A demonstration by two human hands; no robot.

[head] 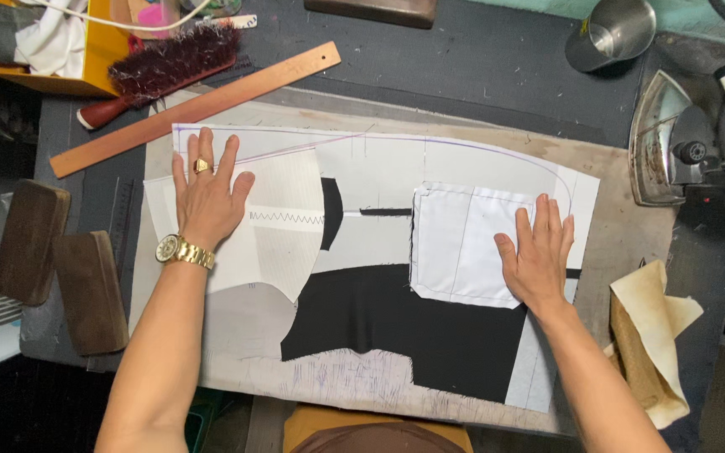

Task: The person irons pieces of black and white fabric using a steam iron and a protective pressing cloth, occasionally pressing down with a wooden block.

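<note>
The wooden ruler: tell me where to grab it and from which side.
Grip the wooden ruler near its raised upper-right end, the one with the hole, coming from above. It lies flat and slanted, and that end is bare, while the brush crowds its middle and lower-left part.

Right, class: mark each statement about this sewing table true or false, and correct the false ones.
1. The left hand lies flat on a white pattern piece. True.
2. The right hand holds the iron. False: it presses flat on a white pocket piece; the iron sits apart at the right.
3. A wooden ruler lies above the left hand. True.
4. The brush lies on the black fabric. False: it lies at the top left, beside the ruler.
5. The left wrist wears a gold watch. True.
</note>
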